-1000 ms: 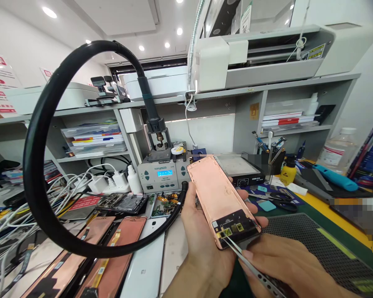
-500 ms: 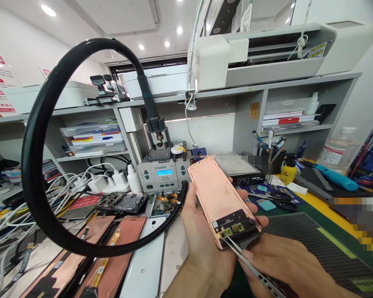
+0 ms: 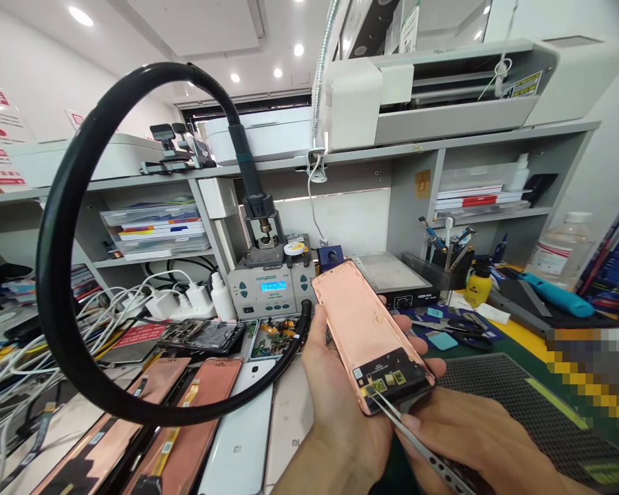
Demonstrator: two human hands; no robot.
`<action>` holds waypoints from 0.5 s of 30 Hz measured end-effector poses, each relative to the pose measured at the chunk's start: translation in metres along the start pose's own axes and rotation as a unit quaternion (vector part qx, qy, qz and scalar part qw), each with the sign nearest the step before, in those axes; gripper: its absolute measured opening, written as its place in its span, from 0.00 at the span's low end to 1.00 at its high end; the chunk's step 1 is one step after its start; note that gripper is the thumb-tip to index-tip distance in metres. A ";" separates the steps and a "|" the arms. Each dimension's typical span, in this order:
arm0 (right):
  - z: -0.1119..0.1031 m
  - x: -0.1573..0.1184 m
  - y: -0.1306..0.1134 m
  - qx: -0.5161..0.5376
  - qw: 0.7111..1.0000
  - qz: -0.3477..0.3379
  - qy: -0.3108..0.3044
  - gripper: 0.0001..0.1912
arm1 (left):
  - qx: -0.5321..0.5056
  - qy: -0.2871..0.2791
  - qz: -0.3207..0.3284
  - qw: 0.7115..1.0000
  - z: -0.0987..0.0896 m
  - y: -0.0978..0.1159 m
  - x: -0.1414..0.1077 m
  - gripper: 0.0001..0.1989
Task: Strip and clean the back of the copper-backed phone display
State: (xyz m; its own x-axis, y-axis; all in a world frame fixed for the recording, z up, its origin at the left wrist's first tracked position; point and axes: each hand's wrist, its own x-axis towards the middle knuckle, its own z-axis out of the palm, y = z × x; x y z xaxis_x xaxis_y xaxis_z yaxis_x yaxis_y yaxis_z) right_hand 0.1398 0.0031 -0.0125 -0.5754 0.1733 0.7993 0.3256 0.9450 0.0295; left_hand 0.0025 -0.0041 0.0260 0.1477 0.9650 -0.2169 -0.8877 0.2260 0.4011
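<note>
With our left hand (image 3: 335,395) clamped round the panel (image 3: 361,309) and our right hand (image 3: 474,426) pinching the tweezers (image 3: 420,444), we should work gently on the flex (image 3: 386,364) just beyond that right hand.

2 hands (image 3: 335,399), 1 tweezers (image 3: 417,446), 1 held panel (image 3: 358,309), 1 white phone (image 3: 238,426), 1 hose (image 3: 52,275), 1 jug (image 3: 560,254), 1 yellow bottle (image 3: 478,286)

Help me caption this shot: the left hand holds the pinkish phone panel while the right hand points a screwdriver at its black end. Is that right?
Not quite: the right hand points metal tweezers, not a screwdriver, at the black end, as the head view shows. The left hand does hold the pinkish phone panel.
</note>
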 end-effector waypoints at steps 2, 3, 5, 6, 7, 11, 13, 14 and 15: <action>0.000 0.003 -0.002 0.000 1.000 -0.002 0.008 0.23 | 0.005 -0.001 -0.001 1.000 -0.001 0.000 0.000 0.40; 0.000 0.003 -0.002 0.002 1.000 -0.004 0.006 0.24 | 0.007 -0.002 -0.001 1.000 0.000 0.000 0.000 0.39; 0.000 0.004 -0.002 0.000 1.000 -0.004 0.012 0.23 | 0.007 -0.002 0.001 1.000 0.001 0.000 0.000 0.38; -0.001 0.003 -0.002 -0.003 1.000 -0.004 0.017 0.22 | 0.003 -0.002 0.004 1.000 0.001 0.000 0.000 0.37; -0.001 0.002 -0.002 -0.006 1.000 -0.004 0.020 0.20 | -0.005 0.000 0.009 1.000 0.002 0.000 0.000 0.36; 0.000 -0.004 0.002 -0.005 1.000 0.004 -0.004 0.18 | -0.018 0.001 0.013 1.000 0.004 -0.001 -0.001 0.36; 0.001 -0.006 0.003 -0.003 1.000 0.007 -0.016 0.19 | -0.015 0.002 0.009 1.000 0.003 -0.001 -0.001 0.36; 0.001 -0.006 0.004 -0.003 1.000 0.006 -0.020 0.19 | -0.017 0.003 0.009 1.000 0.003 -0.001 -0.001 0.36; 0.001 -0.006 0.004 -0.004 1.000 0.006 -0.017 0.19 | -0.021 0.005 0.010 1.000 0.002 -0.001 -0.001 0.36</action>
State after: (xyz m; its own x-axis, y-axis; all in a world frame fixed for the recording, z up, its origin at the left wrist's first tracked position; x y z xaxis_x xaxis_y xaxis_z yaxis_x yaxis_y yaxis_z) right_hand 0.1437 0.0057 -0.0174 -0.5973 0.1940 0.7782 0.3384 0.9407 0.0253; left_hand 0.0047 -0.0046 0.0277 0.1254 0.9676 -0.2190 -0.9079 0.2009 0.3678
